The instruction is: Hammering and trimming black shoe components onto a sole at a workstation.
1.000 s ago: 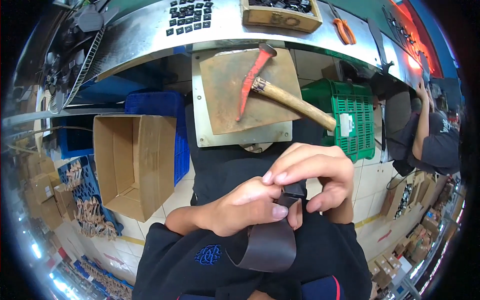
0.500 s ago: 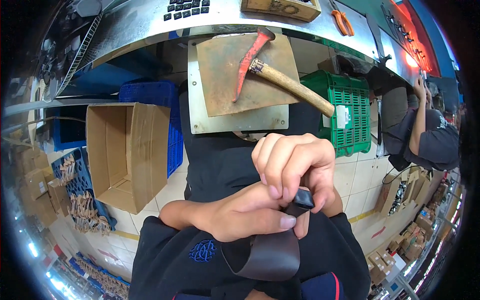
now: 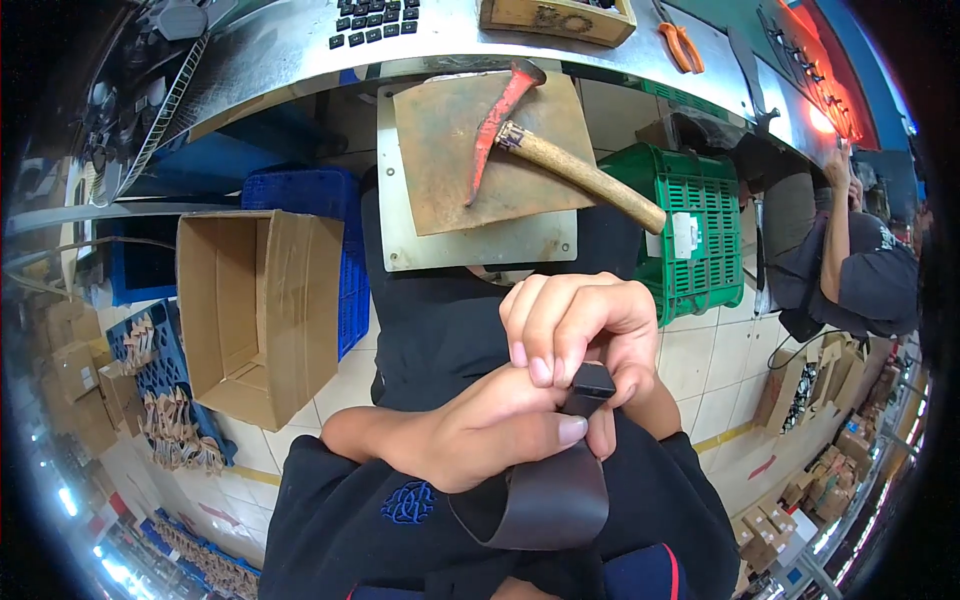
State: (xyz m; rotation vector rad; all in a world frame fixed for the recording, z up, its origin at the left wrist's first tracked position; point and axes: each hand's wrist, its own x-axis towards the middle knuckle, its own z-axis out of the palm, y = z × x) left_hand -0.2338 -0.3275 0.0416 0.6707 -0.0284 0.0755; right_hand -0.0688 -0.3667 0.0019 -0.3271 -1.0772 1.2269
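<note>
Apparently mid-job: the dark strap (image 3: 555,505) is curled up below the hands, in front of the shirt, its black end (image 3: 594,378) poking up between them; not put down yet, and how much is left on it can't be told from where I stand. Left hand (image 3: 490,425) has its fingers clenched on the strap, thumb laid along it. Right hand (image 3: 585,325) has its fingers bent over the black end, thumb beside; firm grasp or light touch, can't tell. Counts: 1 strap in hand, 1 hammer (image 3: 545,152) lying unheld on 1 tan board (image 3: 440,170) over 1 metal plate (image 3: 480,252), 1 green crate (image 3: 702,280) at right. On the bench (image 3: 270,60): 1 wooden box (image 3: 560,20), 1 orange-handled tool (image 3: 682,48), 10+ small black pieces (image 3: 374,34), rows running out of view.
</note>
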